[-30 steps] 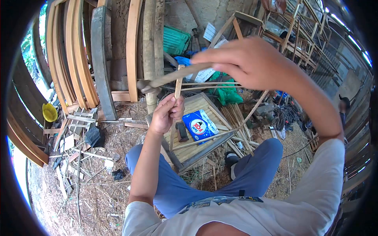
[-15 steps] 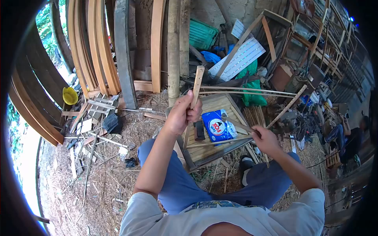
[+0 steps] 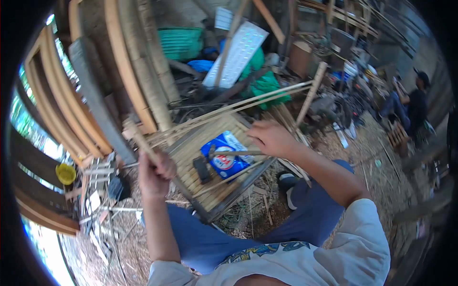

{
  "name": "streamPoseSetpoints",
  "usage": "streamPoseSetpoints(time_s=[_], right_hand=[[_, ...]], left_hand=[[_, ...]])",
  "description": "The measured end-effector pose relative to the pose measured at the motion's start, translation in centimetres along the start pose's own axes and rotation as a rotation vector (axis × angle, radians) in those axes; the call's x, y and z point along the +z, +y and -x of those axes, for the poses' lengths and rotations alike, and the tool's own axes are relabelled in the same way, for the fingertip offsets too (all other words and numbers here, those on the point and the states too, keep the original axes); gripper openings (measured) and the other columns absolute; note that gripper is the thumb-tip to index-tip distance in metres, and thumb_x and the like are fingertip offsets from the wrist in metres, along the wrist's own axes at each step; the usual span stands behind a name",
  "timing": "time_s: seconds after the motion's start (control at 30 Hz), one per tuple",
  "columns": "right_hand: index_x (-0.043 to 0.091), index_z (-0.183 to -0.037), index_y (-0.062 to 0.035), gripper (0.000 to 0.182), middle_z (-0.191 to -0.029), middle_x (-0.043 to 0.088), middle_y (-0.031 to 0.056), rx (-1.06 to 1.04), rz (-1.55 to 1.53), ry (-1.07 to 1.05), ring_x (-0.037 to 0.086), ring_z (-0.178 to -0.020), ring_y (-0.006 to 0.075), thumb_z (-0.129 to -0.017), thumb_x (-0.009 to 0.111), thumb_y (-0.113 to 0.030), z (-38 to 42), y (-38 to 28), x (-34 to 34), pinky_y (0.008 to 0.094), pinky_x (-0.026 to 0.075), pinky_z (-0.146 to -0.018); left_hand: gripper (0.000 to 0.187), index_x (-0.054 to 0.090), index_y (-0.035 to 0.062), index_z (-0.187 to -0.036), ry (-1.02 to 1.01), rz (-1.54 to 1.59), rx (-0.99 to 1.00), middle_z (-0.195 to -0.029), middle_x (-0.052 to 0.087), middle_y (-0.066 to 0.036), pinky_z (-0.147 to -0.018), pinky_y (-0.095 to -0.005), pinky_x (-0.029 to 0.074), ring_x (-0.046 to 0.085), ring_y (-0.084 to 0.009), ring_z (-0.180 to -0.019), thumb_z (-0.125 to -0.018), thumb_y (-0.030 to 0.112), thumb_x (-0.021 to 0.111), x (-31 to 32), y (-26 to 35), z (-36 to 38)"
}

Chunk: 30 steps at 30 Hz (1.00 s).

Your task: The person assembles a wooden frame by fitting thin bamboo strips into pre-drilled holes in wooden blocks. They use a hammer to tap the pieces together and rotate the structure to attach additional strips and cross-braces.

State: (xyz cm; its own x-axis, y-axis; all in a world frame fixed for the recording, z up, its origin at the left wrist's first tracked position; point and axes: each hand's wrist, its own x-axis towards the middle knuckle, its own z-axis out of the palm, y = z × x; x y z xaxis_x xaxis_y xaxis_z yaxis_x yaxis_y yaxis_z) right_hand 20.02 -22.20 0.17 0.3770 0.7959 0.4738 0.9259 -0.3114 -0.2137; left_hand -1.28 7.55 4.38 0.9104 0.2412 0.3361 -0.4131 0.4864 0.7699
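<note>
My left hand (image 3: 157, 174) is wrapped round a short wooden bar (image 3: 143, 142). Long thin strips (image 3: 229, 108) stretch from near that bar to another wooden bar (image 3: 312, 93) on the right. My right hand (image 3: 273, 138) is above the slatted bamboo panel's right side, fingers bent and pressed together; whatever they may hold is too unclear to make out. Below it, a hammer (image 3: 236, 153) lies across a blue packet (image 3: 224, 162) on the panel (image 3: 183, 157). A dark block (image 3: 202, 170) rests left of the packet.
Curved wooden planks (image 3: 126, 71) lean at the left. Behind the panel are a green crate (image 3: 180, 43), a white perforated sheet (image 3: 238, 55) and a green bag (image 3: 267, 88). A person (image 3: 417, 102) sits at far right. Wood scraps litter the ground.
The view has swung to the right. My left hand has lowered with the wooden bar. My right hand has let go of the hammer handle and moved above it.
</note>
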Motion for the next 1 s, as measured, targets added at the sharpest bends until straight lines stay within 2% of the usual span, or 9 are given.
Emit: streamPoseSetpoints(time_s=[0.07,0.17,0.23,0.33,0.47,0.67,0.8,0.83,1.0], right_hand=[[0.067,-0.101,-0.0052,0.012,-0.106,0.069,0.0135,0.110,-0.137,0.001,0.066,-0.088,0.0312,-0.092,0.064,-0.012,-1.2,-2.6,-6.8,0.0400,0.053,-0.076],[0.067,-0.095,-0.0025,0.011,-0.095,0.070,0.0115,-0.016,-0.256,0.248,0.066,-0.079,0.0193,-0.096,0.062,-0.012,0.8,-2.6,-13.3,0.0321,0.050,-0.068],[0.065,-0.099,-0.0019,0.013,-0.083,0.065,0.0042,0.052,-0.464,0.676,0.059,-0.078,0.0091,-0.100,0.058,-0.012,2.9,-0.7,-13.7,0.0266,0.045,-0.067],[0.063,-0.106,-0.0022,0.015,-0.085,0.061,-0.0014,0.334,-0.535,0.889,0.056,-0.083,0.0053,-0.103,0.054,-0.013,3.2,2.6,-14.0,0.0220,0.044,-0.070],[0.059,-0.118,-0.0052,0.020,-0.101,0.063,0.0024,0.409,-0.747,0.668,0.059,-0.091,0.0112,-0.106,0.050,-0.019,3.0,7.0,-10.4,0.0258,0.046,-0.083],[0.056,-0.112,-0.0076,0.016,-0.094,0.064,0.0067,0.337,-1.345,0.605,0.063,-0.082,0.0167,-0.106,0.050,-0.022,2.0,6.4,-10.2,0.0310,0.051,-0.074],[0.056,-0.109,-0.0070,0.017,-0.087,0.063,0.0057,0.199,-1.413,0.529,0.061,-0.073,0.0151,-0.106,0.050,-0.023,1.9,5.7,-11.3,0.0301,0.050,-0.067],[0.056,-0.109,-0.0070,0.018,-0.087,0.063,0.0057,0.187,-1.415,0.520,0.060,-0.072,0.0148,-0.106,0.050,-0.023,1.8,5.0,-11.7,0.0297,0.049,-0.066],[0.056,-0.117,-0.0054,0.025,-0.087,0.059,0.0071,0.106,-1.423,0.445,0.056,-0.070,0.0149,-0.107,0.047,-0.026,2.1,3.8,-12.1,0.0296,0.046,-0.064]], left_hand=[[0.053,0.045,0.0112,-0.077,0.019,0.006,0.024,-0.056,0.031,0.005,-0.045,-0.0285,0.022,0.025,-0.0096,-0.046,-0.105,0.055,0.037,0.4,0.0,0.0],[0.053,0.044,0.0118,-0.074,-0.011,-0.004,0.051,-0.056,0.030,0.005,-0.044,-0.0287,0.019,0.022,-0.0092,-0.044,-0.107,0.052,0.035,0.4,-0.1,-0.4],[0.052,0.043,0.0120,-0.072,-0.016,0.010,0.079,-0.055,0.029,0.005,-0.042,-0.0288,0.017,0.020,-0.0086,-0.043,-0.108,0.048,0.033,0.2,-0.3,-0.7],[0.052,0.041,0.0110,-0.072,0.056,-0.008,0.069,-0.055,0.029,0.005,-0.043,-0.0288,0.017,0.020,-0.0089,-0.043,-0.108,0.048,0.035,0.1,-0.3,-0.8],[0.051,0.042,0.0099,-0.073,0.017,0.012,0.062,-0.055,0.026,0.004,-0.043,-0.0291,0.016,0.018,-0.0094,-0.044,-0.108,0.047,0.036,-0.1,-0.2,-1.0],[0.047,0.043,0.0102,-0.077,-0.028,-0.006,0.089,-0.057,0.026,0.004,-0.041,-0.0260,0.018,0.020,-0.0076,-0.046,-0.107,0.046,0.039,0.2,0.0,-1.4],[0.042,0.050,0.0101,-0.085,-0.015,-0.123,0.202,-0.063,0.033,0.003,-0.042,-0.0245,0.018,0.023,-0.0078,-0.048,-0.108,0.044,0.039,-0.2,0.9,-1.0],[0.044,0.052,0.0080,-0.090,0.162,-0.141,0.245,-0.066,0.038,0.002,-0.044,-0.0242,0.022,0.026,-0.0065,-0.051,-0.110,0.043,0.033,0.0,0.8,-0.5],[0.039,0.049,0.0081,-0.101,0.052,-0.176,0.391,-0.068,0.034,0.002,-0.046,-0.0228,0.023,0.028,-0.0079,-0.051,-0.110,0.043,0.034,-1.7,1.5,-0.3]])
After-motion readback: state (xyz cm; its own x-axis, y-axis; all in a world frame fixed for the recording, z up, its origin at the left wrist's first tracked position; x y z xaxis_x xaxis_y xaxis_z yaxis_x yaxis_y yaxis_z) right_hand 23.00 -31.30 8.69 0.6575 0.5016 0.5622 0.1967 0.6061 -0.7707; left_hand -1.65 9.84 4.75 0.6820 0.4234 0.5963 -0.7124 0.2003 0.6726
